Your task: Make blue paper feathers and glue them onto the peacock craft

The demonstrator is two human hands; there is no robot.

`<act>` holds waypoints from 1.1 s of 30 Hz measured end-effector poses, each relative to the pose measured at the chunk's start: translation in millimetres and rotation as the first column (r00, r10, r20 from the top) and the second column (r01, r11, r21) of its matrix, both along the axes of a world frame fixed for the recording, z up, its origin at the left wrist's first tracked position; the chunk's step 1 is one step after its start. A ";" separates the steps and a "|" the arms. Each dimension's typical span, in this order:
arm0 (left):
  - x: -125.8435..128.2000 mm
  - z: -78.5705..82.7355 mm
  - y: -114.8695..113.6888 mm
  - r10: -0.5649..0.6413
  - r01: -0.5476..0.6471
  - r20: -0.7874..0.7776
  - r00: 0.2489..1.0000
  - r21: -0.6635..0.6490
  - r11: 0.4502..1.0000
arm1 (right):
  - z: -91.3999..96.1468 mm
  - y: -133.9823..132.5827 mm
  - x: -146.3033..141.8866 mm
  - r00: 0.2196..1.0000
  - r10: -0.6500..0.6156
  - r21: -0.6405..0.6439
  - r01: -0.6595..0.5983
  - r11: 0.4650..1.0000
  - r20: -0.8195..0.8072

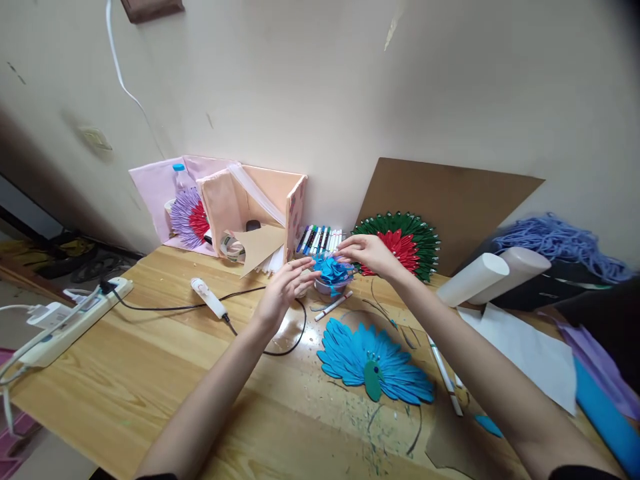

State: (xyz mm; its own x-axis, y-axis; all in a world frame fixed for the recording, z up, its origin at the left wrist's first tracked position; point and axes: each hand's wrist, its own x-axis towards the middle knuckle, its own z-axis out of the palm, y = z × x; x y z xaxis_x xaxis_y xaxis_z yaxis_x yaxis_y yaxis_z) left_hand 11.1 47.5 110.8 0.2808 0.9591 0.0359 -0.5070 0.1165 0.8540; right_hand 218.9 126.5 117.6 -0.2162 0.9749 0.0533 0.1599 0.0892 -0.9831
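Note:
A small tub of blue pieces [331, 270] stands between my hands near the back of the table. My left hand [283, 292] is at its left side, fingers stretched out and slightly apart. On the other side, my right hand [369, 255] reaches over the tub's edge with its fingertips drawn together; whatever they hold is too small to make out. Nearer to me lies a blue fan-shaped peacock [373, 363] with a green body and layered petal-like feathers. A white marker [333, 306] rests just in front of the tub.
A corded white tool [209, 298] and a power strip [80, 323] are at the left. Behind are a pink box [295, 213], several markers [320, 240] and a red-green fan [425, 243]. White rolls [473, 279] and paper [530, 353] lie right; scraps [373, 427] litter the front.

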 end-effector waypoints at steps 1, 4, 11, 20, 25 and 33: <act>-1.9 4.4 -1.1 0.010 -0.010 0.019 1.000 0.001 1.000 | -1.7 5.6 -1.2 0.996 0.051 0.016 -0.053 0.998 0.076; -5.4 15.0 -4.7 0.030 -0.030 0.032 0.999 0.014 0.999 | -9.8 17.7 -7.7 0.953 0.029 0.118 -0.067 0.991 0.302; -7.2 11.9 -0.3 0.019 -0.019 0.061 0.998 -0.009 1.000 | -11.0 20.8 -14.6 0.942 -0.078 0.244 -0.004 0.970 0.325; -7.0 7.2 5.3 -0.006 0.009 0.107 0.994 -0.025 1.000 | -1.7 -27.1 -31.8 0.938 0.344 -0.036 -0.345 0.938 -0.037; -5.6 9.4 2.9 -0.010 0.013 0.107 0.994 -0.028 1.000 | -18.7 -35.6 -48.8 0.960 0.256 -0.124 -0.270 0.955 -0.115; -12.7 8.3 4.6 0.002 -0.003 0.099 0.995 0.005 1.000 | -1.2 -29.3 -32.0 0.992 0.043 0.026 -0.040 0.999 -0.117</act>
